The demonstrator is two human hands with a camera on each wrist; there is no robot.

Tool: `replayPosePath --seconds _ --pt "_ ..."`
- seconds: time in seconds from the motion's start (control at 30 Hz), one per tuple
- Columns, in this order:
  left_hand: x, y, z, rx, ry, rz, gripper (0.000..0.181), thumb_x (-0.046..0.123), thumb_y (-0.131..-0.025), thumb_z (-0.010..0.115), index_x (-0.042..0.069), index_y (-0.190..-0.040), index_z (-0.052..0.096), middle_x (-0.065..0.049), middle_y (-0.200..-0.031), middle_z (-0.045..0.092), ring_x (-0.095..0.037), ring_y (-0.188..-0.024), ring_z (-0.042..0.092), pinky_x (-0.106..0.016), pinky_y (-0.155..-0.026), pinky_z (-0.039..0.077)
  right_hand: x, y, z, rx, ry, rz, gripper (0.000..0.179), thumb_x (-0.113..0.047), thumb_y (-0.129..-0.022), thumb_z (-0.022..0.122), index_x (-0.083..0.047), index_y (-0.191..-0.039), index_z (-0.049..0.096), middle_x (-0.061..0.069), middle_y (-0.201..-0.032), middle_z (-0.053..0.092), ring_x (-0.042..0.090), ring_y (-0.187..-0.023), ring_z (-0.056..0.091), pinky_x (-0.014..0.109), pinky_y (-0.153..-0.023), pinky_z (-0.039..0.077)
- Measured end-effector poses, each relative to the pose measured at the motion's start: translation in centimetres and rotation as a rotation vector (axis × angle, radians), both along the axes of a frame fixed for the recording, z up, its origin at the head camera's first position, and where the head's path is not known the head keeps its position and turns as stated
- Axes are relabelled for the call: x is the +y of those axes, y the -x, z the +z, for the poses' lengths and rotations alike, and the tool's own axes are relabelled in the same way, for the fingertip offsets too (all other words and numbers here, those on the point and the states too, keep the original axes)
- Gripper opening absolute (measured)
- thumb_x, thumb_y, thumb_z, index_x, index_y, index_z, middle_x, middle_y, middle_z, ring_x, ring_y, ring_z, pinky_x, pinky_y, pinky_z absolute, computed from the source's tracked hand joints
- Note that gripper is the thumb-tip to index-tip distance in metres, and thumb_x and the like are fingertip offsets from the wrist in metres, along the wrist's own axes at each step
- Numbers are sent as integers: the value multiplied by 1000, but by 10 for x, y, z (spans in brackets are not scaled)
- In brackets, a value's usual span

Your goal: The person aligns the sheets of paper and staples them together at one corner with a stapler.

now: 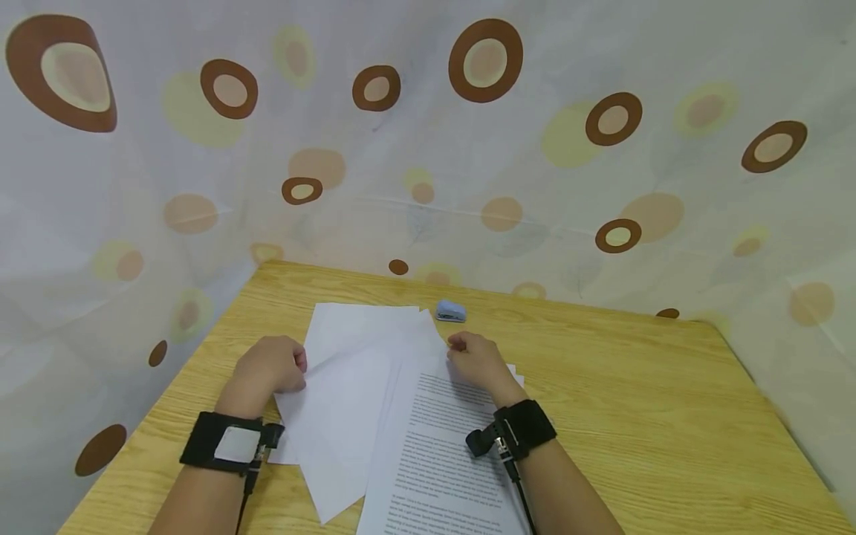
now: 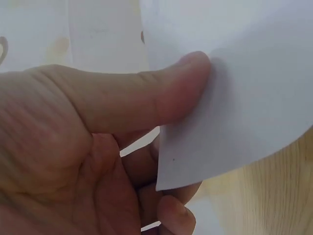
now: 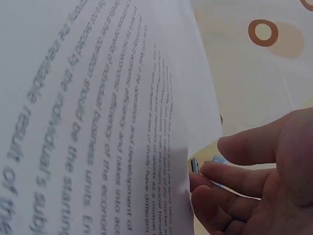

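A white sheet of paper (image 2: pixel 244 98), blank on the side that shows, is pinched near its corner by my left hand (image 1: pixel 270 364), the thumb lying flat on it. Farther right, a printed sheet (image 1: pixel 448 453) with lines of black text overlaps other white paper. My right hand (image 1: pixel 478 360) is at this sheet's right edge, its fingers loosely bent. In the right wrist view a gap shows between thumb and forefinger, and the fingertips (image 3: pixel 203 200) are close against the paper's edge. Whether they touch it I cannot tell.
A small light-blue stapler (image 1: pixel 450 311) lies beyond the papers, just past my right hand. More white sheets (image 1: pixel 364 319) are spread on the wooden table (image 1: pixel 642 401). A patterned curtain (image 1: pixel 428 134) hangs behind the table and along its sides.
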State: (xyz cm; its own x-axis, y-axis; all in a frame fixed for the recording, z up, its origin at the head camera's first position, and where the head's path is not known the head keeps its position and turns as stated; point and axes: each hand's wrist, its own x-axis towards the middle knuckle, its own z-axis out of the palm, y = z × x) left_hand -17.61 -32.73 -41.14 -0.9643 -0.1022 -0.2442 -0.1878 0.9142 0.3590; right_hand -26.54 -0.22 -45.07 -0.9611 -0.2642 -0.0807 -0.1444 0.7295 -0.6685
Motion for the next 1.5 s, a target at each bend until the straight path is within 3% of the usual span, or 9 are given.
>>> replayPosePath --seconds 0.37,0.53,0.73,0.93,1.23,1.5 --pt "-5 1 6 23 -130 -54 14 8 -86 80 11 -84 66 -8 -81 59 -23 -74 53 -31 -61 40 4 1 2 -16 -33 -41 47 -17 -100 59 -1 -144 59 21 -134 68 37 -126 63 53 -109 48" --pt "-6 1 10 32 -143 -45 15 8 -86 80 10 -84 66 -8 -82 60 -24 -74 54 -32 -61 41 6 2 2 61 4 -101 35 -13 -97 64 -6 -131 70 15 -116 74 29 -104 68 47 -94 53" --pt "-10 0 15 65 -173 -25 13 10 -86 81 9 -89 68 -7 -83 60 -22 -73 54 -31 -60 42 8 2 6 149 43 -148 15 -9 -94 69 -5 -107 74 10 -95 73 26 -89 64 37 -80 47" --pt "-9 -1 19 105 -182 -13 19 14 -86 83 6 -100 72 -10 -91 65 -24 -80 57 -32 -64 45 8 3 9 148 88 -184 10 -11 -95 69 -7 -103 73 9 -97 72 23 -84 59 32 -75 43" --pt "-9 -2 25 180 -203 52 15 17 -88 79 7 -98 76 -11 -91 67 -26 -81 58 -31 -63 45 8 0 16 167 178 -171 10 -13 -99 68 -7 -106 71 10 -103 71 25 -89 61 32 -76 48" --pt "-9 -3 28 220 -194 58 13 18 -90 77 8 -98 77 -12 -93 69 -28 -86 59 -33 -67 46 10 1 18 183 194 -154 9 -15 -100 68 -8 -106 70 10 -105 72 25 -90 62 31 -74 48"
